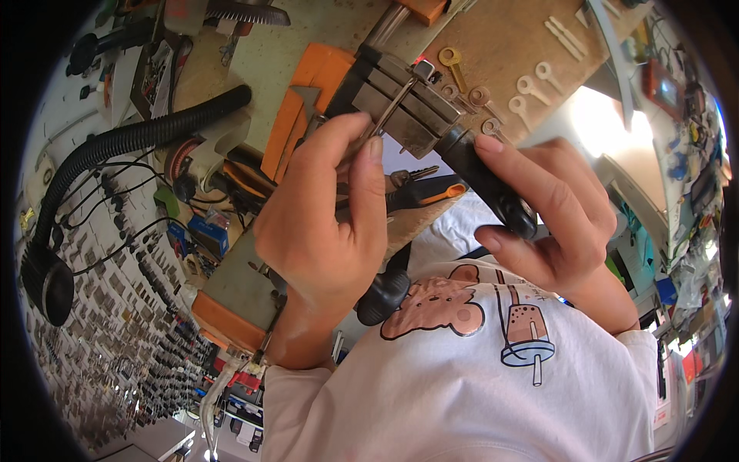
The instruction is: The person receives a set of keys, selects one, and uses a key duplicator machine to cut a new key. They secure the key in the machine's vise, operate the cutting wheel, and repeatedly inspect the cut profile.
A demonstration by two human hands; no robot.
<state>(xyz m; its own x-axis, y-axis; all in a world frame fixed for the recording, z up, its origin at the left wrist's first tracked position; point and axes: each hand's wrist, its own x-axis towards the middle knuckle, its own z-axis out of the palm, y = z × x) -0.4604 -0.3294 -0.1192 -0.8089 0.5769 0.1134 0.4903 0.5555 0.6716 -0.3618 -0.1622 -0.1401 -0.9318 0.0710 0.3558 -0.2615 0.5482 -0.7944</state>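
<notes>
A metal vise [419, 108] with grooved steel jaws stands at the top middle, a black handle [493, 185] reaching from it toward me. My left hand [323, 208] pinches a thin metal rod [394, 109] between thumb and forefinger; the rod lies slantwise across the jaws. What its lower end looks like is hidden by the fingers. My right hand [566, 204] curls round the black handle, forefinger on its upper part and thumb near its end. Just below the vise, close to my left fingers, are a cut key [416, 175] and a black-and-orange tool handle [439, 191].
Several loose keys [452, 68] and pale key blanks [527, 88] lie on the brown board right of the vise. Orange blocks [308, 85] sit to its left. A black ribbed hose [154, 127] curves over the left side, near a wall of hanging keys [123, 339].
</notes>
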